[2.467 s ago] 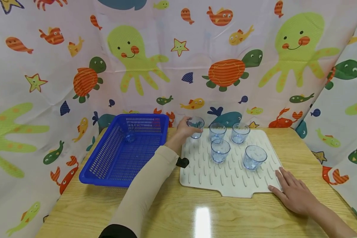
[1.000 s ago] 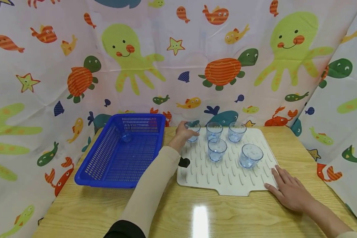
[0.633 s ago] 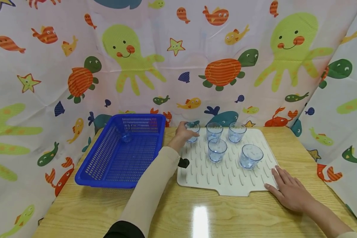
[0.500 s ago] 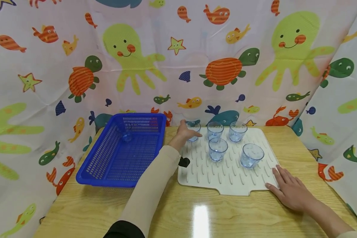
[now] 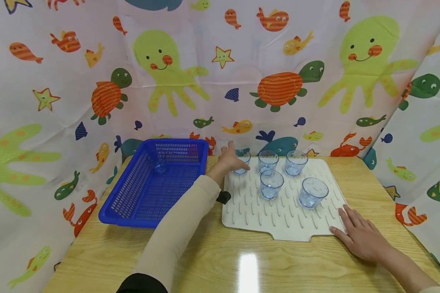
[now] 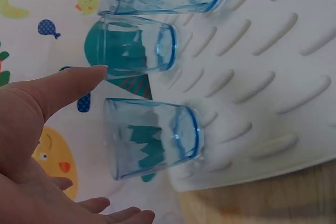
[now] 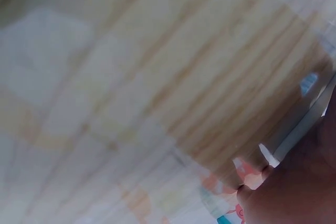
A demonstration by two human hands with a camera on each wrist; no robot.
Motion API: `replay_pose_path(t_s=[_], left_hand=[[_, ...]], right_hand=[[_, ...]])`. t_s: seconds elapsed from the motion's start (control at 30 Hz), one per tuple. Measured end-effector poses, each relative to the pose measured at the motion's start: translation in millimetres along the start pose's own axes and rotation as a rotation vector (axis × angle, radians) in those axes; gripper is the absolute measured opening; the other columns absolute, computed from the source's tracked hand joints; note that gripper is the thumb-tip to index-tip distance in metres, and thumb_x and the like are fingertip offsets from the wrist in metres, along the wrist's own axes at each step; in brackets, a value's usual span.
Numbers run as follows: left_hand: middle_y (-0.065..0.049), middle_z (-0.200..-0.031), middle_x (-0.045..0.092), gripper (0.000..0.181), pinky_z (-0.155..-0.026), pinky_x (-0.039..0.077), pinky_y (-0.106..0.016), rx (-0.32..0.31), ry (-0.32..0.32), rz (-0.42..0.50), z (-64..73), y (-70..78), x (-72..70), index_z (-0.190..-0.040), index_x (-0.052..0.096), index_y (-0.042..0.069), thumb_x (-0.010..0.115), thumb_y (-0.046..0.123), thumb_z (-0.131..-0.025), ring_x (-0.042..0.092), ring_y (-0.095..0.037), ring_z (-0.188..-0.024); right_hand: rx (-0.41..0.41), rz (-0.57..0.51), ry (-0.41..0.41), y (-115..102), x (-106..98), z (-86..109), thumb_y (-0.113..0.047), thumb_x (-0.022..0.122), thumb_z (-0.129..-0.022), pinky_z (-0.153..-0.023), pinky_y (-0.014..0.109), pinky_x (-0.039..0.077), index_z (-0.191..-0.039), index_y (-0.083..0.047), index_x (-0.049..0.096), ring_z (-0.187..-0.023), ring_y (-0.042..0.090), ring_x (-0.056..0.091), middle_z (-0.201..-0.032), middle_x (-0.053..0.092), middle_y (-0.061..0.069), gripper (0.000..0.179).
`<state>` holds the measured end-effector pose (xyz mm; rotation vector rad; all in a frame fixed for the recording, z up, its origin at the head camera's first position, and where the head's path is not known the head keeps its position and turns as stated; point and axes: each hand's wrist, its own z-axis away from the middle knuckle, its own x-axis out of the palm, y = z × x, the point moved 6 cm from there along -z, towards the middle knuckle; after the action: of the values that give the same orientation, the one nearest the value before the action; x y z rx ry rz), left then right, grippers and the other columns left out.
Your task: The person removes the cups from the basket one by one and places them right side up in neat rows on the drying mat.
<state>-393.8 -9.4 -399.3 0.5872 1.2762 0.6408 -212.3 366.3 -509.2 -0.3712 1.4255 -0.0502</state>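
Observation:
My left hand (image 5: 230,159) is spread beside a clear bluish drinking glass (image 5: 243,162), which stands upright on the back left corner of a white ridged drying mat (image 5: 249,213). In the left wrist view, thumb and fingers stand apart from that glass (image 6: 155,137), with a gap between. More glasses share the mat: two in the back row (image 5: 268,162), one in the middle (image 5: 271,185), one nearer the right (image 5: 313,194). My right hand (image 5: 363,238) lies flat, its fingertips at the mat's right edge; the right wrist view shows mostly blurred table and part of that hand.
A blue plastic basket (image 5: 106,217) stands left of the mat, with one glass (image 5: 160,166) in its far part. Both are on a wooden table (image 5: 212,260). A curtain (image 5: 238,49) printed with sea animals closes off the back and sides.
My left hand has set its glass down on the mat's back left corner, then let go, its fingers spreading and drawing slightly away. The right hand stays at the mat's edge.

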Motion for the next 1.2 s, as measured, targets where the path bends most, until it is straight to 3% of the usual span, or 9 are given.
replay_pose_path(t_s=[0.27,0.4,0.57,0.97,1.2], left_hand=[[-0.020,-0.163,0.024,0.095,-0.114,0.039,-0.057,0.144,-0.020,-0.203,19.1,18.7,-18.9,-0.161,0.022,0.007,0.080,0.031,-0.089,0.033,-0.042,-0.145],[-0.020,-0.160,0.030,0.085,-0.112,0.043,-0.054,0.208,-0.030,-0.221,29.8,25.5,-32.7,-0.159,0.029,0.006,0.077,0.031,-0.092,0.041,-0.039,-0.140],[-0.018,-0.159,0.033,0.080,-0.112,0.044,-0.051,0.262,0.004,-0.224,36.2,25.9,-51.5,-0.158,0.034,0.007,0.076,0.031,-0.094,0.046,-0.036,-0.138],[-0.020,-0.154,0.042,0.070,-0.115,0.040,-0.051,0.381,0.062,-0.231,57.1,7.8,-94.9,-0.152,0.042,0.001,0.072,0.026,-0.094,0.046,-0.036,-0.137],[-0.020,-0.157,0.039,0.072,-0.119,0.032,-0.054,0.383,0.092,-0.233,64.8,-12.0,-122.7,-0.154,0.038,0.001,0.072,0.028,-0.096,0.035,-0.038,-0.147]], right_hand=[[0.004,-0.007,-0.003,3.0,1.1,1.3,-0.054,0.046,-0.105,-0.105,0.081,0.014,-0.156,0.013,0.022,-0.142,0.062,0.017,-0.159,0.017,0.040,0.087],[0.007,0.000,-0.004,1.2,-1.2,1.7,-0.053,0.047,-0.106,-0.105,0.081,0.015,-0.155,0.013,0.023,-0.141,0.063,0.018,-0.158,0.017,0.040,0.086],[0.005,0.011,0.002,0.1,-5.2,0.9,-0.053,0.046,-0.106,-0.105,0.080,0.016,-0.155,0.013,0.023,-0.141,0.062,0.018,-0.158,0.018,0.040,0.086],[-0.008,0.031,0.015,-3.7,-2.9,1.0,-0.051,0.049,-0.106,-0.104,0.080,0.019,-0.154,0.014,0.026,-0.140,0.063,0.021,-0.157,0.021,0.041,0.083],[-0.001,0.027,0.010,-4.5,-3.8,0.5,-0.052,0.047,-0.106,-0.105,0.080,0.018,-0.155,0.013,0.024,-0.141,0.063,0.020,-0.157,0.020,0.040,0.085]])
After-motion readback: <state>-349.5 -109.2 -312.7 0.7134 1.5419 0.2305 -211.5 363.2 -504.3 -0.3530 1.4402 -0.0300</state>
